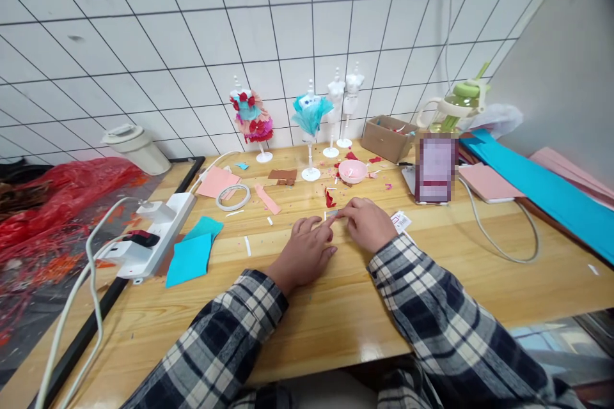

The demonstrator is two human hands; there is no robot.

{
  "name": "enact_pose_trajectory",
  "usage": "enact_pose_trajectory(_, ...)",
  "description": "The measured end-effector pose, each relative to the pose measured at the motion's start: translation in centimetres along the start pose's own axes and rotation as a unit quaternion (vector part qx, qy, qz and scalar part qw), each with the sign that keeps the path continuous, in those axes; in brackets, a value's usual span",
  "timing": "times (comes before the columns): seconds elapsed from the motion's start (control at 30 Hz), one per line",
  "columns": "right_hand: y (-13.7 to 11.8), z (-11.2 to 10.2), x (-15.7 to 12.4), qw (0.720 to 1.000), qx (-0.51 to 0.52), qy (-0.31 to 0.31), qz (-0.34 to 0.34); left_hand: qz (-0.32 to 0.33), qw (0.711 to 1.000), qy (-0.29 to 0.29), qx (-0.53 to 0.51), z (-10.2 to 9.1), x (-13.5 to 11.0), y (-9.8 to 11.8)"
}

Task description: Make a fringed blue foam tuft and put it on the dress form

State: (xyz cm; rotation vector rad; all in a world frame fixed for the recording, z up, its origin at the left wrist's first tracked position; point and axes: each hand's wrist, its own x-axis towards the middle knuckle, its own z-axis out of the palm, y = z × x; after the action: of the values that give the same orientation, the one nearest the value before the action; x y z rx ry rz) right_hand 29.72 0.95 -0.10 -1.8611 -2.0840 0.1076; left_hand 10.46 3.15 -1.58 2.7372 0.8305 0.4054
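Both hands rest on the wooden table, fingertips meeting near a tiny pale bluish scrap (332,212). My left hand (307,250) lies palm down with fingers partly spread, its index fingertip pressed beside the scrap. My right hand (368,223) is curled with its fingers pinched at the scrap's right end; what is between them is too small to make out. Just beyond lie a crumpled red paper piece (329,198) and a pink bowl (352,171). A small doll dress form (313,114) wears turquoise paper ruffles, and another dress form (252,118) wears a red, pink and blue paper dress.
Bare white dress forms (334,108) stand by the tiled wall near a cardboard box (387,138). Left are a tape roll (233,198), turquoise paper (189,260) and a power strip (165,236) with cables. Right are a phone (435,169) and a green-lidded bottle (455,105).
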Motion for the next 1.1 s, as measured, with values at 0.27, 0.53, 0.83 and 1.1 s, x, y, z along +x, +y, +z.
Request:
enact_pose_trajectory(0.27,0.4,0.7,-0.3,0.991,0.053,0.124,-0.004,-0.199,0.972,0.115,0.046,-7.4,-5.3,-8.6)
enact_pose_trajectory(0.53,-3.4,2.5,-1.1,0.984,0.090,0.092,-0.121,-0.394,0.915,-0.016,0.090,-10.7,-15.3,-15.6)
enact_pose_trajectory(0.83,-3.7,3.6,-1.1,0.983,0.098,0.062,-0.139,-0.415,0.818,0.287,-0.277,-11.9,-14.2,-14.0)
enact_pose_trajectory(1.1,-5.4,4.2,-1.2,0.976,0.121,0.076,-0.163,-0.403,0.775,0.377,-0.309,-11.3,-13.0,-12.5)
